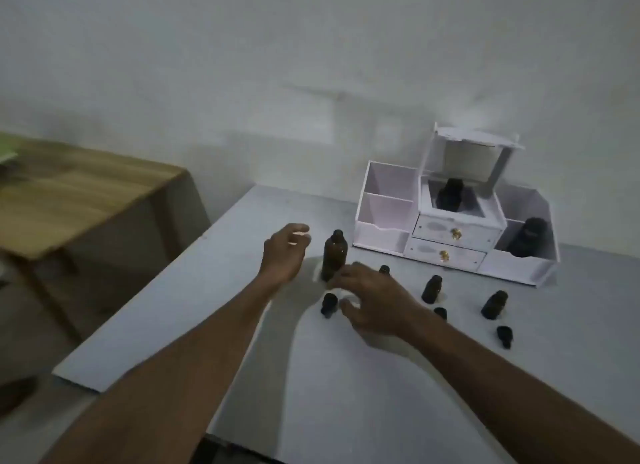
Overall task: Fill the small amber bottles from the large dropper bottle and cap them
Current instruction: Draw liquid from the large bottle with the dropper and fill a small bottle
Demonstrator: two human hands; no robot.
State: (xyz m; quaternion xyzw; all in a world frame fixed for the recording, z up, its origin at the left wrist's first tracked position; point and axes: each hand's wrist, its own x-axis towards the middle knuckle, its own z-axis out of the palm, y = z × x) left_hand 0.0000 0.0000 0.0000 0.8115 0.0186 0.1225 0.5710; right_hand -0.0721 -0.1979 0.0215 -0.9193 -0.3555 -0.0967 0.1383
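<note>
Plain domestic room, by my reading: white drawer organizer (384,217) on my white table (346,394), bare plastered wall (242,65) directly behind it, a wooden side table (86,200) well to its left.

Both arms are bare: the left forearm (194,352) and the right forearm (485,356) show uncovered skin from the lower edge up to the wrists. The left grip (282,252) and the right grip (372,301) are bare-fingered as well. Nails and finer marks are lost in blur.
</note>
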